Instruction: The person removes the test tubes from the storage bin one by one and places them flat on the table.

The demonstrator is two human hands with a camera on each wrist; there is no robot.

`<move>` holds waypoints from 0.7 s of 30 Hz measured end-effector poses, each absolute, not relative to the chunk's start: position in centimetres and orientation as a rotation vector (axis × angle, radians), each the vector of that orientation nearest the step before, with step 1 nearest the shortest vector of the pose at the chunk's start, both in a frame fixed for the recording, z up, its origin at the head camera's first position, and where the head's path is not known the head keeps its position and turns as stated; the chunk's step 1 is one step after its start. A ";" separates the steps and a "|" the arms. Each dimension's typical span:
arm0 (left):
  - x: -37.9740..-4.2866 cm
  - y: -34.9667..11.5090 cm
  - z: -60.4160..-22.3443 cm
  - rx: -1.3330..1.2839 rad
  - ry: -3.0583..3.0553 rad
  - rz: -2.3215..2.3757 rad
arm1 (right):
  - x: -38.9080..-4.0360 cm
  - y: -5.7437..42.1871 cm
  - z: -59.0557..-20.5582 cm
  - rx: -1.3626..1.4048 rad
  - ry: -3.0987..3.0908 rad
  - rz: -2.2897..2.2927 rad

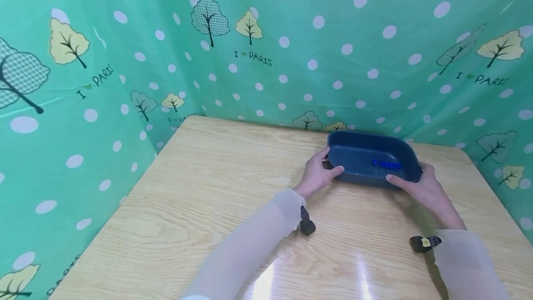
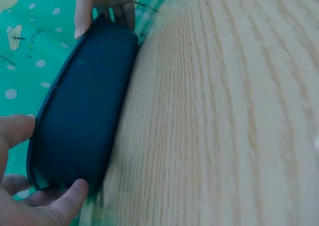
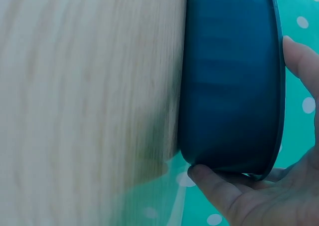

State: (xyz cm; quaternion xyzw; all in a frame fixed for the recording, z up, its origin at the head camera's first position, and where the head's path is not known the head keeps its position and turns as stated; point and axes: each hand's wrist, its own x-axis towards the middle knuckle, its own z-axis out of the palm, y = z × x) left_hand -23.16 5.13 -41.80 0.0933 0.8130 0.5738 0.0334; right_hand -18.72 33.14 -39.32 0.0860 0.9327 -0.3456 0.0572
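A dark blue plastic basin (image 1: 354,160) stands at the back right of the wooden table. Inside it, toward the right, lies a row of several small bright blue pieces (image 1: 389,165) with thin pale streaks below them; their kind is too small to tell. My left hand (image 1: 315,176) grips the basin's left end, thumb on the near rim. At the right end my right hand (image 1: 424,192) holds the basin, its thumb also over the near rim. Both wrist views show the outer wall, the left (image 2: 82,106) and the right (image 3: 232,86), with fingers curled around its ends.
The wooden table (image 1: 200,189) reaches left and forward of the basin. A green dotted curtain (image 1: 266,82) hangs close behind the basin and along the sides. Each wrist carries a small black device, one on the left sleeve (image 1: 306,222) and one on the right (image 1: 424,243).
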 end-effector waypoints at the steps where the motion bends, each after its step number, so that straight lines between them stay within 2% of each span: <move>1: -23.1 5.1 -41.8 0.283 2.503 1.763 | -18.7 33.1 -39.3 0.259 2.827 -1.052; 21: -23.3 4.6 -42.0 0.229 2.514 1.770 | -19.0 33.1 -39.5 0.158 2.850 -1.043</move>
